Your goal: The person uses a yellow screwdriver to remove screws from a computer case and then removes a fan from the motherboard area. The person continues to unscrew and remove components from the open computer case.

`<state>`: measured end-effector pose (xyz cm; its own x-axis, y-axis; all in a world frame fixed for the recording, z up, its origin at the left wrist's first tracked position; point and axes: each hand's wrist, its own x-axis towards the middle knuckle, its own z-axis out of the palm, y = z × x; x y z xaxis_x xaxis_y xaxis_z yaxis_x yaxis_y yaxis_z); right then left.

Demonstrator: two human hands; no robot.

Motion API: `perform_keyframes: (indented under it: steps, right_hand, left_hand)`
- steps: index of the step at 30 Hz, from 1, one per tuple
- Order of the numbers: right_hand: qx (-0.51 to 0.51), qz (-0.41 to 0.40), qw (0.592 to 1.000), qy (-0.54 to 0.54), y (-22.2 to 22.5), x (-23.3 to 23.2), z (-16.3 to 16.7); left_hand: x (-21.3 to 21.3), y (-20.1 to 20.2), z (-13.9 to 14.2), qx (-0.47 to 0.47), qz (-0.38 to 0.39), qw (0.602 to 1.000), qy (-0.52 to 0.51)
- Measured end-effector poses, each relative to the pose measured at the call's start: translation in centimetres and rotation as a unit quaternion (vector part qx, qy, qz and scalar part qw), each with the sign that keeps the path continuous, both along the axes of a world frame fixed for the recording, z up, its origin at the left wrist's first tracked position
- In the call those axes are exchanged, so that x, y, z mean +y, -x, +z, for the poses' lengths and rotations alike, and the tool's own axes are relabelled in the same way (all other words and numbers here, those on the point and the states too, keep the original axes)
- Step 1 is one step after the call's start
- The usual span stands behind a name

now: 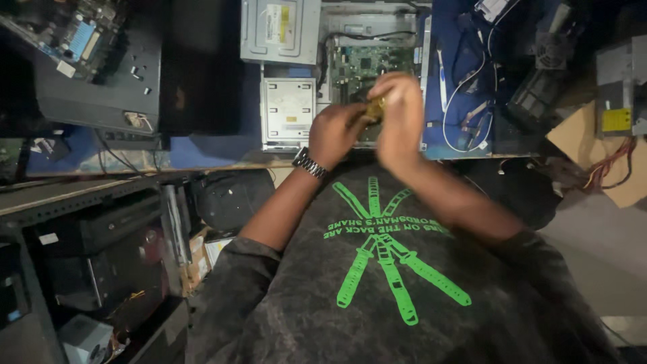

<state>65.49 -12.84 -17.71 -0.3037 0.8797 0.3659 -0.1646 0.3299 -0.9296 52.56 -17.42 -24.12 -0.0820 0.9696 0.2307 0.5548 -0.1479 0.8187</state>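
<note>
Over an opened grey metal desktop computer case (291, 40) lying flat on a blue-covered workbench (202, 149), I watch two bare hands meet around a small brass-coloured part (375, 108). The left hand (335, 133), a metal-link wristwatch (309, 163) at its wrist, comes up from below the case's near edge, its fingers curled shut with the tips against the small part. The right hand (399, 118) sits above and to the right of it, fingers bent down and closed over the same part, hiding most of it; I cannot tell its exact shape. The part hangs in the air just above the case's green circuit board (367, 64), near the case's front edge. Inside the case, left of the board, lie a pale grey drive cage (288, 111) and, behind it, a silver optical drive (280, 30). Right of the case, loose white cables (465, 94) trail across the blue cover, and farther right stands a grey power supply with a yellow label (620, 87). Left of the case rests a black flat computer chassis (101, 87). Below the case's near edge, I see the person's dark shirt with a green printed design (391, 263).
</note>
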Motion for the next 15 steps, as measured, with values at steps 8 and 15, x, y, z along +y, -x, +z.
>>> perform_keyframes:
  steps: [8, 15]
  right_hand:
    - [-0.023, 0.538, 0.816, 0.211, -4.2, 4.8, -0.7]
    - [-0.022, 0.074, 0.996, -0.048, -2.7, -1.6, -0.3]
  left_hand:
    - [-1.4, -1.3, -1.4, 0.040, -0.068, 0.995, -0.055]
    - [-1.6, -2.8, -2.1, 0.028, 0.039, 0.999, 0.016]
